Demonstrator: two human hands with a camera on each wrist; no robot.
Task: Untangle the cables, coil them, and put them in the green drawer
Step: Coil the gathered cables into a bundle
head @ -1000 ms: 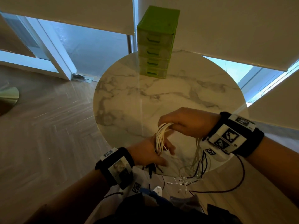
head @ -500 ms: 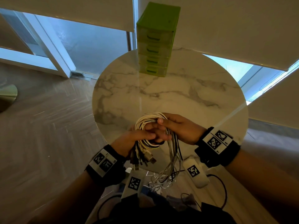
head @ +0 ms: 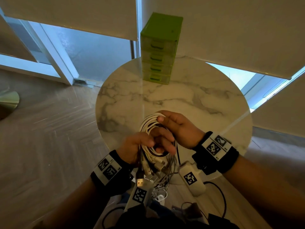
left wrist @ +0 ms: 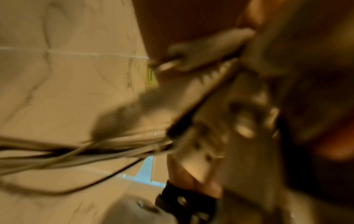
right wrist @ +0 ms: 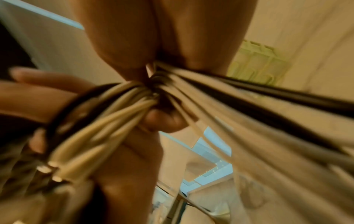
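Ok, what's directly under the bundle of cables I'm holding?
Under the cable bundle, gripped by the left hand and right hand, is the near part of the marble table. Plug ends dangle past its edge; the floor below is mostly hidden.

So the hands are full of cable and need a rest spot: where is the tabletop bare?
The round marble table lies bare between the green drawer tower at its far edge and both hands, and out to its left and right rims. The near edge is crowded: the coiled white and black cables and their dangling plugs.

White and black cables [head: 149, 124], green drawer unit [head: 159, 47], grey-veined white marble table [head: 189, 96]
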